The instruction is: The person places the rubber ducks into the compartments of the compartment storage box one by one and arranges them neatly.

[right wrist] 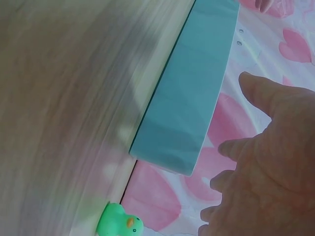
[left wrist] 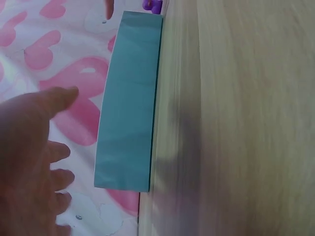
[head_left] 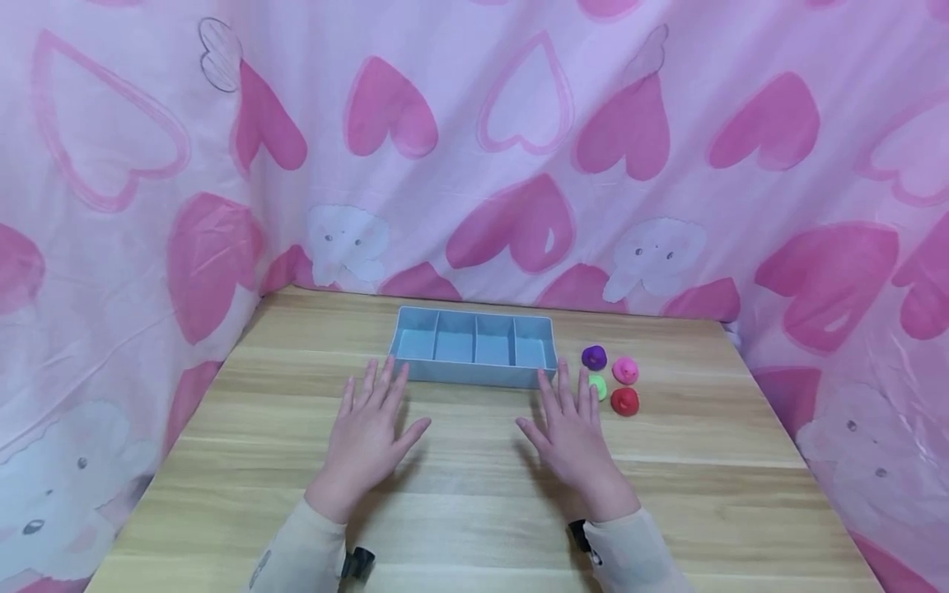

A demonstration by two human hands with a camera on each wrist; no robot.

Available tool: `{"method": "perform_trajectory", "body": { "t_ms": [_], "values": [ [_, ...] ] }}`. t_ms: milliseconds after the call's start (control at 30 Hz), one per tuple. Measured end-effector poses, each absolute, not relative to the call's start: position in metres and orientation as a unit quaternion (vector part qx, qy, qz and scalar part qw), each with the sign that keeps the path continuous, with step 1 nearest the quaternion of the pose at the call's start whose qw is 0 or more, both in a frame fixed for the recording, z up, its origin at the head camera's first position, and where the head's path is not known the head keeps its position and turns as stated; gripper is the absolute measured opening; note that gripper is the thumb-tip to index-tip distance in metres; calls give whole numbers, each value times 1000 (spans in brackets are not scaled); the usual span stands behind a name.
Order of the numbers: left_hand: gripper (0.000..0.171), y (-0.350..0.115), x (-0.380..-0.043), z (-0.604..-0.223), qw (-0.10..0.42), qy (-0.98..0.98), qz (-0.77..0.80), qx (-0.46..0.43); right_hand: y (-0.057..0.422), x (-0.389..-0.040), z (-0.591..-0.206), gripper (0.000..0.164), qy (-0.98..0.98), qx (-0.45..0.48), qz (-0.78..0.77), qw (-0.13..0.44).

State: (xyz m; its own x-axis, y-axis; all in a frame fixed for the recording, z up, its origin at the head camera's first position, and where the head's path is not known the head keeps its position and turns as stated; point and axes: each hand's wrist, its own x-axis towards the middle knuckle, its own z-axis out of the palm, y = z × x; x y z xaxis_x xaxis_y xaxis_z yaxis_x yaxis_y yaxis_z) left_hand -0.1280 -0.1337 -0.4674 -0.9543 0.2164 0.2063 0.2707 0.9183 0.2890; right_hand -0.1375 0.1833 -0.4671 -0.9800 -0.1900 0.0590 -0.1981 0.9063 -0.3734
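My left hand (head_left: pixel 368 436) hovers over the table with its fingers spread, near the front left corner of a blue-grey tray (head_left: pixel 470 375) with several compartments in a row. My right hand (head_left: pixel 574 441) is held the same way by the tray's front right corner, fingers straight. Neither hand holds anything. Right of the tray are small rubber ducks: a purple one (head_left: pixel 594 357), a pink one (head_left: pixel 626 371), a red one (head_left: pixel 625 402) and a green one (right wrist: pixel 118 221). In the head view, the right hand's fingers partly cover the green duck.
The wooden table (head_left: pixel 474 511) reaches back to a pink curtain (head_left: pixel 504 165) printed with hearts, which also hangs along both sides. A dark strap (head_left: pixel 357 563) shows at the left wrist, and a similar black piece (head_left: pixel 579 535) at the right.
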Motion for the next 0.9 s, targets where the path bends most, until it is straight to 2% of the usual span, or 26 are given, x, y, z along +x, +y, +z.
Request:
{"method": "perform_trajectory", "body": {
  "t_ms": [133, 233, 367, 633, 900],
  "values": [
    [86, -135, -131, -468, 60, -979, -165, -103, 189, -144, -467, 87, -977, 120, 174, 19],
    [86, -138, -136, -467, 59, -979, -178, -83, 195, -151, -466, 83, -976, 139, 158, 45],
    [82, -146, -147, -467, 81, -976, -192, -68, 203, -161, -467, 77, -975, 144, 154, 66],
    [65, -160, -168, -471, 145, -966, -201, -66, 220, -173, -469, 72, -977, 109, 174, 58],
    [53, -165, -184, -471, 154, -954, -246, -67, 236, -182, -467, 65, -977, 94, 178, 73]
  ]
}}
